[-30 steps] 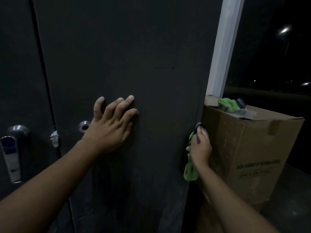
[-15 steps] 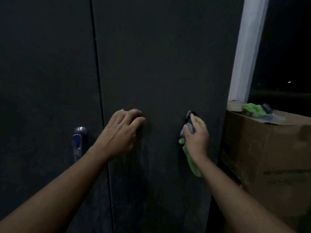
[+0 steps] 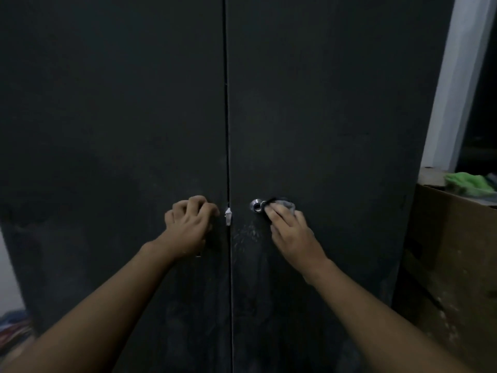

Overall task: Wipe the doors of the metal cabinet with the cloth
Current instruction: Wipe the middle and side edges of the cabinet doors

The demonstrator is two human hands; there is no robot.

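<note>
The dark metal cabinet fills the view, its left door (image 3: 113, 130) and right door (image 3: 336, 117) meeting at a vertical seam in the middle. My left hand (image 3: 188, 227) sits curled on the left door just beside the seam, over the spot of the door handle, which it hides. My right hand (image 3: 291, 232) presses the cloth (image 3: 286, 204) against the right door; only a grey bunch of it shows above my fingers. The cloth touches the round silver lock (image 3: 255, 205). A scrap of white tape (image 3: 228, 215) sticks on the seam between my hands.
A cardboard box (image 3: 457, 265) stands against the cabinet's right side, with a green cloth (image 3: 468, 181) on top. A white post (image 3: 454, 90) rises behind it. Colourful items (image 3: 13, 327) lie low at the left, beside a pale wall.
The view swung so the seam is centred. My left hand went from flat on the right door to curled on the left door. My right hand carried the cloth from the door's right edge to the lock.
</note>
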